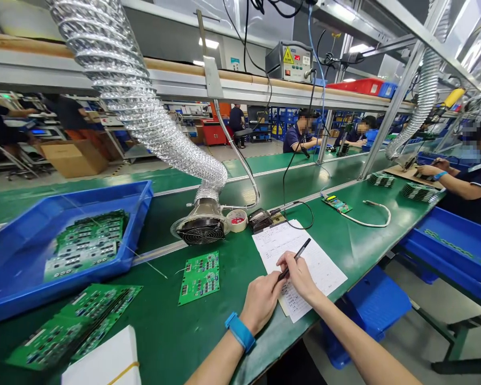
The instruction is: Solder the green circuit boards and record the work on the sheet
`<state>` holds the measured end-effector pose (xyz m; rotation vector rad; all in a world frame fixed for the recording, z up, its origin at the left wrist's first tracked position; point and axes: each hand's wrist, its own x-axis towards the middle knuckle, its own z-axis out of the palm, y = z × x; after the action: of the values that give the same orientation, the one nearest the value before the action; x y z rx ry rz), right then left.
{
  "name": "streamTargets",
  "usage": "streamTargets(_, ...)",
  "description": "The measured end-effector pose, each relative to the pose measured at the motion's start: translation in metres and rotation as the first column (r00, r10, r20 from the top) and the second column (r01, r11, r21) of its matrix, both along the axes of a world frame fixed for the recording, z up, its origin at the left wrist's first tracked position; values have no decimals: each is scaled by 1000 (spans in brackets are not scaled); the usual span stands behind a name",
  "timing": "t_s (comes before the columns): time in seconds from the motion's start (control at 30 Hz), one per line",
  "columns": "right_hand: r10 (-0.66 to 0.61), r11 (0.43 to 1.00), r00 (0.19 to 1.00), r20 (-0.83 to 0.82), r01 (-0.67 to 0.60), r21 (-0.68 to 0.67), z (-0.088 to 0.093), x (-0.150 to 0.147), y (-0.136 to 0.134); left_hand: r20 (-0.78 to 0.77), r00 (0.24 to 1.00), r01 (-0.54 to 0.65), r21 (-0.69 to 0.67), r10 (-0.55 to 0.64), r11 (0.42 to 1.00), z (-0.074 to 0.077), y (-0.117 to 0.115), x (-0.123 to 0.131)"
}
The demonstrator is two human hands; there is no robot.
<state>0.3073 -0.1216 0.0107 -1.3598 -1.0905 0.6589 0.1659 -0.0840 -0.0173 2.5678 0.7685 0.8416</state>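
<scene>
A black pen [303,248] slants across the sheets of written paper [324,266] lying on the green bench. My right hand [300,277] is closed around the pen's middle, over the paper. Close against it, my left hand [261,300], with a blue wristband [240,332], has its fingers pinched at the pen's lower end by the paper's left edge. To the left of my hands, a green circuit board [200,279] lies flat on the bench.
A fume fan [200,229] on a silver duct stands behind the board, beside a tape roll [237,220]. A blue bin [120,262] holds several boards at left. More boards [76,323] and a white packet [104,358] lie nearer. A co-worker [475,176] sits at right.
</scene>
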Motion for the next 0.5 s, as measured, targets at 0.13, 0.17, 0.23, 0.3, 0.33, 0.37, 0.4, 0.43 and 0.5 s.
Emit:
streamTargets(0.13, 181, 979, 982, 58, -186, 88, 4, -11, -9, 44, 997, 65, -59, -63, 996, -2, -6, 1)
streamTargets(0.17, 241, 966, 970, 40, -243, 86, 5, -13, -11, 66, 995, 82, -88, -76, 993, -2, -8, 1)
streamTargets(0.23, 322, 944, 947, -3, -321, 77, 7, -17, -14, 115, 989, 114, -153, -97, 982, -1, -11, 0)
streamTargets(0.3, 361, 932, 932, -35, -358, 62, 9, -19, -15, 157, 983, 132, -217, -99, 967, 0, -13, -1)
streamTargets(0.33, 369, 929, 928, -51, -366, 52, 10, -19, -15, 171, 981, 137, -246, -96, 960, 0, -14, -1)
streamTargets(0.37, 375, 927, 925, -65, -372, 46, 10, -19, -15, 177, 980, 140, -272, -94, 952, 1, -15, -1)
streamTargets(0.4, 379, 925, 922, -79, -376, 44, 10, -19, -15, 178, 980, 141, -293, -91, 946, 1, -15, -1)
streamTargets(0.43, 381, 924, 920, -93, -379, 46, 9, -18, -15, 178, 980, 145, -311, -93, 939, 2, -15, -1)
streamTargets(0.5, 376, 926, 918, -121, -374, 41, 5, -18, -15, 190, 976, 166, -349, -104, 922, 3, -14, 0)
